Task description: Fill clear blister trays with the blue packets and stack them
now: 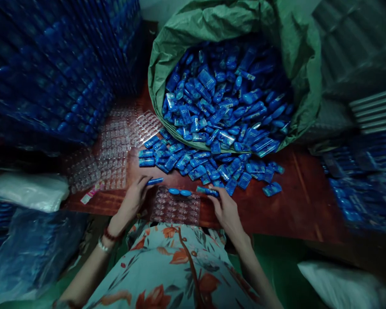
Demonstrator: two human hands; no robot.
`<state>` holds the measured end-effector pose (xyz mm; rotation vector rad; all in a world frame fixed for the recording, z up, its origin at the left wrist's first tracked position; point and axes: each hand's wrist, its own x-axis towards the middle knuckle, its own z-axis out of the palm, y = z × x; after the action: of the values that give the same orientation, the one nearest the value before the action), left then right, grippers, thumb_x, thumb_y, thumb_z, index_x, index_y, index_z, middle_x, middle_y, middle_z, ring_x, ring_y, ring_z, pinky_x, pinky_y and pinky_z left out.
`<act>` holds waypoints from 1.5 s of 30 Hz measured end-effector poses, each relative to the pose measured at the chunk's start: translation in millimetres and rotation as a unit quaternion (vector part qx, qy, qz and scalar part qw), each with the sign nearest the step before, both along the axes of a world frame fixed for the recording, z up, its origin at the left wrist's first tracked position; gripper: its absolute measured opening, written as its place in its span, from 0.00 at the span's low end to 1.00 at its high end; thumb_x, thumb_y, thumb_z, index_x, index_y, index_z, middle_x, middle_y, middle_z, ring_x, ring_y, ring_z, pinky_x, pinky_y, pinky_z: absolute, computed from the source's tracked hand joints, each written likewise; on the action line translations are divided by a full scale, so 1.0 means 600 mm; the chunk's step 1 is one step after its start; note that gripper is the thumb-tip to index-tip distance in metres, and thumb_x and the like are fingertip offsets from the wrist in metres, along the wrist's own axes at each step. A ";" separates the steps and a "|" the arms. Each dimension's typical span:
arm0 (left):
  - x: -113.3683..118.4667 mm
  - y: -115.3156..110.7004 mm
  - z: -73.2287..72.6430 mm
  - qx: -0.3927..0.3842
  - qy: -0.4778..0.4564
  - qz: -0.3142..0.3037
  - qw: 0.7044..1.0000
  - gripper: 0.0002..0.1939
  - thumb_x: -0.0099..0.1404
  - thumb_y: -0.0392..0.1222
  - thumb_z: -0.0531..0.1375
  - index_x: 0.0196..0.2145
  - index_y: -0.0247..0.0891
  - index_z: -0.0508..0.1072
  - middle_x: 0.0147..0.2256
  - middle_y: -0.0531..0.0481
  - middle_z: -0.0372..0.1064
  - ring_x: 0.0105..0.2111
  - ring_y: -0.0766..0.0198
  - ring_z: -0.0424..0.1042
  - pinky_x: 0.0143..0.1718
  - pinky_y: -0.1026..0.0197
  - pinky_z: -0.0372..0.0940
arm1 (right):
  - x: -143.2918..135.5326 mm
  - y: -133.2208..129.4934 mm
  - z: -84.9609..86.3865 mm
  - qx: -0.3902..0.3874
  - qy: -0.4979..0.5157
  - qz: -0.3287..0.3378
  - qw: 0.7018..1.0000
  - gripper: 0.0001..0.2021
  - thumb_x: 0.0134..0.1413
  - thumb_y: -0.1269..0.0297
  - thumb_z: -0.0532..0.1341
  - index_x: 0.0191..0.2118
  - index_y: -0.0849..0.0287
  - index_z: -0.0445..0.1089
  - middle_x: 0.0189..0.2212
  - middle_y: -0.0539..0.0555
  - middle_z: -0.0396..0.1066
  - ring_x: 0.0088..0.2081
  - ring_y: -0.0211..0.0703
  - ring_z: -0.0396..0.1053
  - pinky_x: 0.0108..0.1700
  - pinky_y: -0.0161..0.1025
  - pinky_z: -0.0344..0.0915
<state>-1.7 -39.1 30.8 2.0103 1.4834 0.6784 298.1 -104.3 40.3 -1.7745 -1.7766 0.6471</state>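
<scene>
Blue packets pinched in left hand point(137, 195) and right hand point(224, 206), near table's point(302, 206) front edge

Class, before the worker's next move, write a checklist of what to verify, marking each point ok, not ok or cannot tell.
1. Tray lies in front of the body, within reach: ok.
2. Left hand grips a blue pack: ok.
3. Right hand holds at least one blue pack: ok.
4. Far row of the tray filled all across: not ok, only two blue pieces there.
5. Those two pieces fully seated: cannot tell.
6. More packs nearby: ok, a loose pile before the sack.
</scene>
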 end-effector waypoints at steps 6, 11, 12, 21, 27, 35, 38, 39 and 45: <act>0.010 -0.090 0.020 -0.032 0.012 -0.016 0.999 0.10 0.67 0.45 0.52 0.41 0.38 0.68 0.33 0.49 0.66 0.33 0.62 0.69 0.36 0.60 0.67 | -0.033 -0.059 0.003 -0.038 0.084 0.053 0.994 0.12 0.62 0.67 0.52 0.50 0.55 0.63 0.41 0.54 0.70 0.43 0.42 0.70 0.47 0.39 0.67; 0.051 -0.084 0.009 0.060 0.087 -0.069 0.992 0.12 0.70 0.38 0.47 0.47 0.37 0.67 0.37 0.45 0.66 0.38 0.60 0.67 0.38 0.59 0.66 | -0.060 -0.033 -0.020 0.063 0.021 0.119 0.991 0.16 0.61 0.74 0.50 0.52 0.58 0.64 0.47 0.59 0.68 0.51 0.43 0.66 0.52 0.42 0.66; 0.052 -0.080 0.007 0.077 0.108 -0.084 0.988 0.14 0.70 0.36 0.46 0.48 0.37 0.66 0.38 0.45 0.66 0.38 0.60 0.66 0.38 0.60 0.66 | -0.060 -0.027 -0.022 0.078 -0.010 0.141 0.987 0.17 0.60 0.76 0.49 0.53 0.59 0.64 0.46 0.59 0.68 0.50 0.44 0.66 0.51 0.41 0.66; 0.075 -0.068 0.012 0.148 0.233 -0.240 0.931 0.16 0.63 0.27 0.49 0.48 0.31 0.67 0.44 0.38 0.66 0.44 0.54 0.64 0.44 0.54 0.65 | -0.086 0.004 0.013 0.058 -0.243 0.263 0.932 0.17 0.59 0.76 0.52 0.52 0.62 0.66 0.38 0.59 0.69 0.42 0.46 0.66 0.47 0.43 0.64; 0.097 -0.063 0.005 0.098 0.261 -0.257 0.925 0.19 0.63 0.27 0.48 0.51 0.33 0.65 0.44 0.39 0.66 0.44 0.54 0.66 0.46 0.51 0.65 | -0.092 0.020 0.011 0.054 -0.251 0.281 0.925 0.18 0.60 0.73 0.52 0.55 0.58 0.64 0.41 0.59 0.70 0.42 0.45 0.66 0.46 0.42 0.63; 0.056 -0.009 -0.001 0.178 0.068 -0.100 0.977 0.16 0.70 0.40 0.49 0.53 0.38 0.64 0.41 0.43 0.66 0.41 0.60 0.67 0.43 0.58 0.66 | -0.038 0.038 -0.019 0.084 -0.141 0.025 0.986 0.18 0.65 0.59 0.49 0.55 0.56 0.65 0.39 0.56 0.70 0.40 0.42 0.69 0.42 0.36 0.64; 0.079 0.050 0.015 0.120 0.116 -0.016 0.986 0.17 0.69 0.46 0.49 0.50 0.34 0.67 0.41 0.41 0.66 0.42 0.56 0.67 0.44 0.54 0.65 | -0.044 0.083 -0.022 0.038 -0.222 -0.049 0.973 0.21 0.62 0.51 0.51 0.52 0.61 0.65 0.39 0.59 0.68 0.40 0.47 0.67 0.39 0.40 0.63; 0.090 0.067 0.020 0.103 0.156 -0.007 0.982 0.20 0.68 0.50 0.51 0.49 0.32 0.67 0.41 0.40 0.66 0.42 0.53 0.66 0.44 0.52 0.64 | -0.050 0.096 -0.021 0.021 -0.258 -0.050 0.965 0.22 0.60 0.49 0.53 0.50 0.62 0.66 0.39 0.61 0.67 0.41 0.49 0.66 0.39 0.41 0.62; 0.143 0.113 0.028 0.047 0.303 0.012 0.952 0.27 0.63 0.55 0.56 0.48 0.27 0.66 0.42 0.33 0.67 0.45 0.44 0.65 0.43 0.48 0.62 | -0.076 0.121 -0.021 -0.035 -0.272 -0.032 0.961 0.17 0.58 0.54 0.57 0.43 0.65 0.64 0.39 0.63 0.67 0.41 0.53 0.65 0.40 0.45 0.61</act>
<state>83.9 28.7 47.8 2.4101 1.8355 0.1282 252.4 -31.6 28.0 -2.2000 -2.0447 0.1988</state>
